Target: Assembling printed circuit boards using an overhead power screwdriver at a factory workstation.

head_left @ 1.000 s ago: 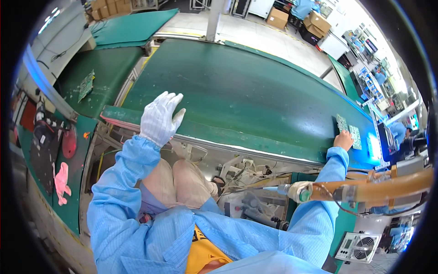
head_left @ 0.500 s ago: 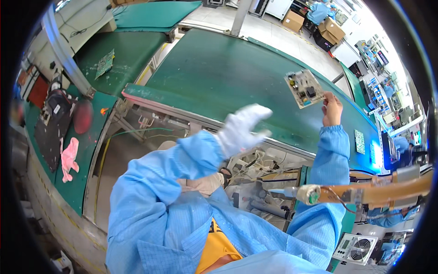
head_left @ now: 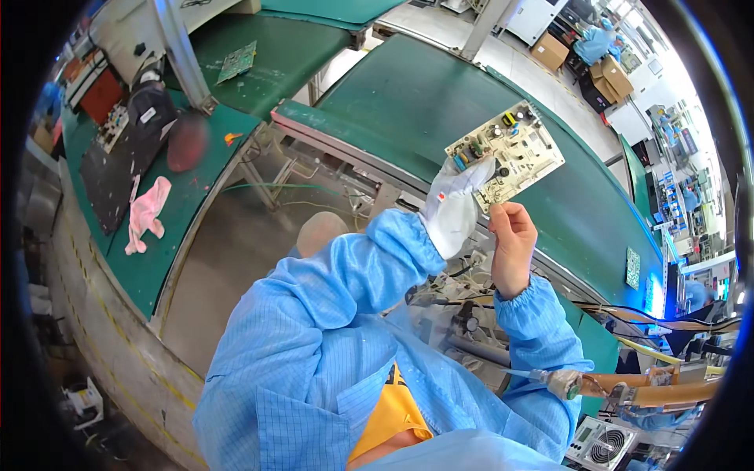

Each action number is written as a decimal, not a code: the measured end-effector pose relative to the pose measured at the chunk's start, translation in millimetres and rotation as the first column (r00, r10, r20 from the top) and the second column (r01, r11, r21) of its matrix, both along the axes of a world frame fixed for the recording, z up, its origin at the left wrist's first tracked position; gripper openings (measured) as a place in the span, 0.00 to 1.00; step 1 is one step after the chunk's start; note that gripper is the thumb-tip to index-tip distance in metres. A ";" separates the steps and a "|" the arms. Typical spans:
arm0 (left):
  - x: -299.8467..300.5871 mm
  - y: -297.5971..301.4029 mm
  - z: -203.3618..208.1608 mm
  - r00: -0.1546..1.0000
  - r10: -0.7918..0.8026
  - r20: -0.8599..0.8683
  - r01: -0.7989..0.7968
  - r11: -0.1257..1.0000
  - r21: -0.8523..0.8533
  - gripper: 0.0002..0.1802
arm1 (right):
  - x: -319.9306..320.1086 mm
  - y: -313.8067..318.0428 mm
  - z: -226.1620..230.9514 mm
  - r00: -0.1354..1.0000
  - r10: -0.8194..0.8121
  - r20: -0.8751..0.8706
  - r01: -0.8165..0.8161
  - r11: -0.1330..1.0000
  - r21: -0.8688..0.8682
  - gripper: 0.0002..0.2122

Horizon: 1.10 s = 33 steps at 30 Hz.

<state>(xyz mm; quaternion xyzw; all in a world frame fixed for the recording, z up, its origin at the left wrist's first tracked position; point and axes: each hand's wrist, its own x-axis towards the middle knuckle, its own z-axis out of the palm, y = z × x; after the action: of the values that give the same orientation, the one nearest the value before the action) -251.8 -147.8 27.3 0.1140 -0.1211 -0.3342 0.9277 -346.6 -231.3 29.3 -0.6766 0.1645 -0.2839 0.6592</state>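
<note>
A cream circuit board (head_left: pixel 528 157) with many small parts on its face is held tilted above the green conveyor belt. My left hand (head_left: pixel 455 206), in a white glove, is closed on the board's left side, with the thumb over its face. My bare right hand (head_left: pixel 514 245) is pinched at the board's lowest corner, its fingertips against the edge.
Another board (head_left: pixel 633 268) lies at the belt's right end by a blue glow. A green board (head_left: pixel 237 63) sits on the left belt. On the left bench are a pink glove (head_left: pixel 148 213) and a dark tool. A nozzle arm (head_left: pixel 613 385) juts in at right.
The board has come left and nearer, turning its face more toward me. My left hand has reached it and taken hold. My right hand has moved left with the board. The view has shifted.
</note>
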 end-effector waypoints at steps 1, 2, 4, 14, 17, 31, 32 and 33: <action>10.0 0.9 -23.0 0.990 -0.043 0.133 0.032 0.996 0.081 0.20 | 1.0 3.3 1.9 0.999 0.034 -0.001 -0.034 0.998 -0.058 0.05; 17.1 6.3 -38.2 0.962 -0.092 0.256 0.050 0.985 0.164 0.23 | 1.5 5.4 5.1 0.999 0.049 -0.002 -0.049 0.997 -0.061 0.05; 20.3 44.3 -43.3 0.669 0.072 0.740 -0.400 0.874 0.276 0.24 | 1.0 -1.2 16.0 0.933 0.206 -0.296 -0.259 0.954 -0.152 0.07; 69.1 262.3 -37.2 0.912 0.322 0.255 -0.399 0.842 0.362 0.21 | -129.0 -132.2 43.3 0.959 0.152 0.238 -0.165 0.986 0.035 0.26; 66.2 302.3 -24.8 0.761 0.574 0.302 -0.647 0.648 0.401 0.23 | -140.2 -63.1 73.7 0.944 -0.124 0.305 0.039 0.962 0.271 0.33; 90.6 415.9 -63.0 0.194 0.001 0.981 -0.967 -0.165 0.192 0.16 | -91.9 -34.1 67.3 0.867 0.279 0.413 -0.303 0.953 -0.007 0.19; 87.8 412.7 -57.8 0.198 0.007 0.980 -0.967 -0.166 0.196 0.16 | -89.6 -31.7 65.5 0.898 0.172 0.404 -0.185 0.983 -0.008 0.18; 82.3 405.0 -44.8 0.409 0.348 0.844 -0.908 0.065 0.413 0.17 | -88.4 -30.6 63.2 0.916 0.059 0.397 -0.061 0.998 -0.006 0.18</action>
<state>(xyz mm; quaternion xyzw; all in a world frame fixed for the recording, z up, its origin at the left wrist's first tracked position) -169.5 257.2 -17.5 0.6910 -0.1213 0.1783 0.6900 -435.0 -261.9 92.5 -0.6076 0.0075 -0.3944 0.6893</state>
